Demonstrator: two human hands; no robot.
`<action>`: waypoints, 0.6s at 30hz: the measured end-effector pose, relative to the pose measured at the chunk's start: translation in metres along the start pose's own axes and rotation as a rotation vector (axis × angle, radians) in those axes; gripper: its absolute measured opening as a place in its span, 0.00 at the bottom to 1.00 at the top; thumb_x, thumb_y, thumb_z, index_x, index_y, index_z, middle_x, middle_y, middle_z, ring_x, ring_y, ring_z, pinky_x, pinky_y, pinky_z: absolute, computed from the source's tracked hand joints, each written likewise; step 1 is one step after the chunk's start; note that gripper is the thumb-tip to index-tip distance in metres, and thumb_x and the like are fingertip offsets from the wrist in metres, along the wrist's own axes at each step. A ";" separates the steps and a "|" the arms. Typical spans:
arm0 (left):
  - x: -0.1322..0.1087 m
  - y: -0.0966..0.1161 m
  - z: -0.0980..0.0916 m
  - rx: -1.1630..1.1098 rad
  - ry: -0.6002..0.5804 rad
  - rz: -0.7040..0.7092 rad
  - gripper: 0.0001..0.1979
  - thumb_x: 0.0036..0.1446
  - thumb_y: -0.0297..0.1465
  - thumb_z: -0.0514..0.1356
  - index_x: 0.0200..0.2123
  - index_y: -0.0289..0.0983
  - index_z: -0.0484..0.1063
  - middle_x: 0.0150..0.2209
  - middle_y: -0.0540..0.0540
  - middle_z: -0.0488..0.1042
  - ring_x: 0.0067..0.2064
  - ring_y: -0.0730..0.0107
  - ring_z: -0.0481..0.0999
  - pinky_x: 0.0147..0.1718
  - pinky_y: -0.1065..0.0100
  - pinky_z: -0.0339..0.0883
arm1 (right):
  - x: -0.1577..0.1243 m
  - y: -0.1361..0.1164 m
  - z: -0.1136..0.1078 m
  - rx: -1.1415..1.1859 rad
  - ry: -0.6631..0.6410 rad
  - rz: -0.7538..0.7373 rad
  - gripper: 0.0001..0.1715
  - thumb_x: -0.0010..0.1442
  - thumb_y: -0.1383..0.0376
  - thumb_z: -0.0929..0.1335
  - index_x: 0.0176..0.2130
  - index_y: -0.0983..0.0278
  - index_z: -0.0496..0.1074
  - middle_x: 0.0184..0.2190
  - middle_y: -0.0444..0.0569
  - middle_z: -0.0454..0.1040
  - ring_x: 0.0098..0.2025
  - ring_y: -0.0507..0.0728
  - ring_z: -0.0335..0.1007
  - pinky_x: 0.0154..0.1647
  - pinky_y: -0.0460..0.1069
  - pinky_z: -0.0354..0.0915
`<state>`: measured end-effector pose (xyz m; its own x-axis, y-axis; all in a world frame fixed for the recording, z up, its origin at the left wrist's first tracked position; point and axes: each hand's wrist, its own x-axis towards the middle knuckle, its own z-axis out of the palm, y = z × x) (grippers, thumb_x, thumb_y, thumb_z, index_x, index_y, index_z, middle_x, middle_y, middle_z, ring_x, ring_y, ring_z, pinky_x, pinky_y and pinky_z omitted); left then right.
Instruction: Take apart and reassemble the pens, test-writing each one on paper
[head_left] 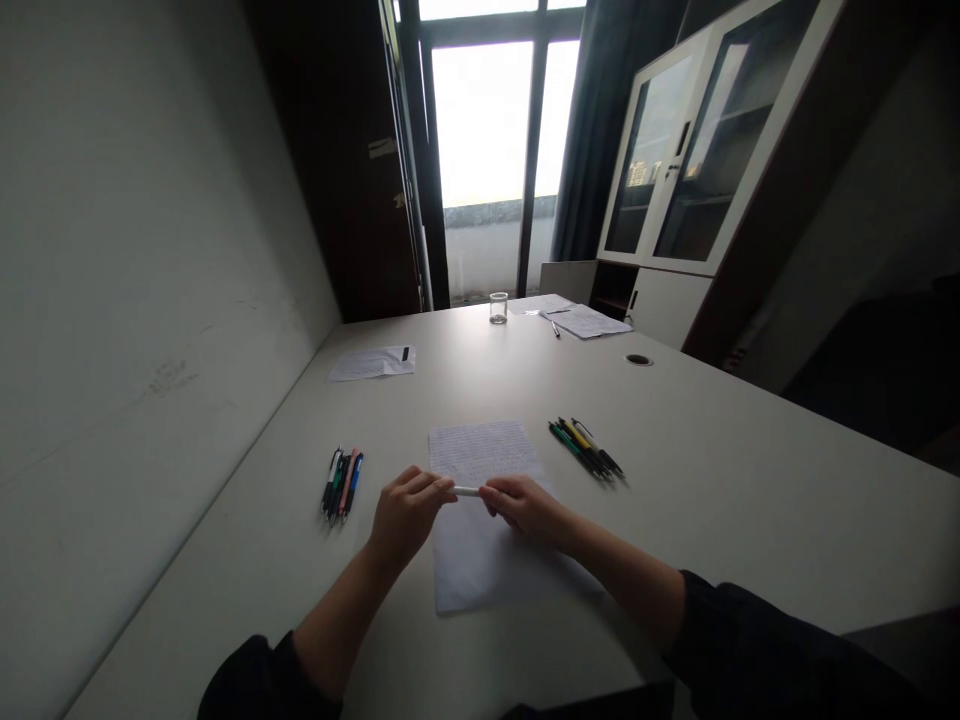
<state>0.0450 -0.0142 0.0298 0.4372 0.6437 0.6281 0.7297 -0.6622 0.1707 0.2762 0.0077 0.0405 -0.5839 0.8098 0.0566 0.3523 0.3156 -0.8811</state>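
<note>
A white pen (466, 491) is held level between my two hands, above a sheet of paper (487, 560) with writing on its upper part. My left hand (411, 510) pinches one end of the pen, and my right hand (525, 508) grips the other end. To the left of the paper lies a group of several pens (343, 486), among them pink, blue and green ones. On the right, another group of pens (585, 450), with green, yellow and dark barrels, rests on the white table (300, 590).
Toward the far edge stand a clear glass (498, 308), stacked written papers (589, 321) and a single pen (555, 328). Another paper (373, 363) with a small dark item lies far left. A round hole (638, 360) is at the right, and a wall (150, 300) borders the left side.
</note>
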 end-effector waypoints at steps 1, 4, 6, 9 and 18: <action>0.000 0.000 0.001 0.002 0.000 -0.003 0.07 0.63 0.33 0.59 0.44 0.40 0.75 0.36 0.46 0.79 0.37 0.65 0.73 0.35 0.64 0.70 | 0.000 0.000 0.000 -0.024 0.011 -0.018 0.26 0.67 0.51 0.61 0.26 0.65 0.70 0.15 0.40 0.61 0.19 0.49 0.56 0.22 0.44 0.53; 0.000 0.000 0.002 0.002 -0.003 -0.014 0.07 0.63 0.33 0.60 0.43 0.40 0.75 0.36 0.45 0.78 0.36 0.64 0.73 0.34 0.64 0.70 | 0.001 0.001 -0.001 -0.132 0.062 -0.133 0.24 0.68 0.54 0.61 0.29 0.65 0.73 0.20 0.43 0.68 0.23 0.50 0.61 0.27 0.45 0.58; 0.000 0.000 0.002 -0.008 -0.015 -0.020 0.07 0.63 0.32 0.60 0.44 0.40 0.74 0.36 0.45 0.78 0.36 0.64 0.74 0.35 0.64 0.70 | 0.001 0.001 -0.002 -0.234 0.119 -0.241 0.19 0.67 0.56 0.63 0.34 0.65 0.76 0.27 0.47 0.72 0.28 0.52 0.65 0.31 0.46 0.60; -0.001 0.001 0.003 -0.044 -0.039 -0.022 0.08 0.62 0.32 0.60 0.44 0.40 0.73 0.36 0.46 0.77 0.37 0.64 0.75 0.36 0.63 0.72 | 0.001 0.001 -0.002 -0.379 0.190 -0.381 0.13 0.65 0.58 0.66 0.43 0.62 0.76 0.35 0.50 0.74 0.36 0.55 0.67 0.38 0.49 0.63; -0.003 0.000 0.010 -0.387 0.075 -0.186 0.20 0.61 0.33 0.61 0.55 0.42 0.61 0.48 0.43 0.68 0.42 0.67 0.77 0.40 0.59 0.77 | 0.003 0.002 -0.003 -0.602 0.226 -0.485 0.07 0.64 0.63 0.67 0.39 0.62 0.76 0.31 0.51 0.75 0.36 0.58 0.66 0.40 0.53 0.64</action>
<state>0.0493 -0.0122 0.0204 0.2671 0.7456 0.6105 0.5357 -0.6415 0.5491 0.2778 0.0124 0.0404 -0.6339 0.5742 0.5182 0.4687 0.8181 -0.3331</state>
